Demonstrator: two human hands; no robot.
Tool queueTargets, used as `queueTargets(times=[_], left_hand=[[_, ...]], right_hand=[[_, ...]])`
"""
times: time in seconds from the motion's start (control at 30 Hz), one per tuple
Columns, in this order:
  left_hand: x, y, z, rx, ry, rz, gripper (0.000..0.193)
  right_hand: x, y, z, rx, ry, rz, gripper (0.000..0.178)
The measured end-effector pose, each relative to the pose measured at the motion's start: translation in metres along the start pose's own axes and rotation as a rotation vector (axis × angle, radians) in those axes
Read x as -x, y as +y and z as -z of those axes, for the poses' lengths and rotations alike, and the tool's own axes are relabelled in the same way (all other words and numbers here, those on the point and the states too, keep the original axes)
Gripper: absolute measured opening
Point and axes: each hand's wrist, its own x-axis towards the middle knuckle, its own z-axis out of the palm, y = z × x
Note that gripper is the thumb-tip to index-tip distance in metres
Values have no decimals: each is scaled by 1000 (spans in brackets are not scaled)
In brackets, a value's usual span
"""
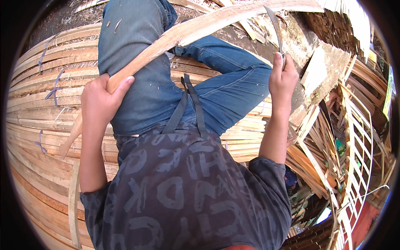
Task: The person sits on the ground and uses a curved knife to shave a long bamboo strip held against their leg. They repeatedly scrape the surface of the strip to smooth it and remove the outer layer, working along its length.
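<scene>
Over tied wooden slats (29, 129), beside heaped strips (308, 171), left grip (99, 99) wrapped round curved wood (179, 35), right grip (284, 79) round a knife (276, 27)

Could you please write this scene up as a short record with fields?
Left grip: closed around a long curved piece of wood
Right grip: holding a curved knife, blade upward in the picture
Knife tip: overlaps the wood in view; contact unclear
Wood: crosses over the left jeans leg
Left side: wooden slats with bluish ties
Right side: heaped wood strips
</scene>
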Motion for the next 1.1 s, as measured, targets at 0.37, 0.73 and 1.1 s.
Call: queueTargets(times=[0.37,0.73,1.1], left_hand=[[-6,-10,9,27,-87,-1,69],[-6,-1,12,48,-137,-6,70],[-8,-1,11,-8,-119,18,70]], right_hand=[[9,-29,-26,104,-31,147,35],[-30,61,-19,427,210,229,37],[18,-11,-35,82,-1,370,35]])
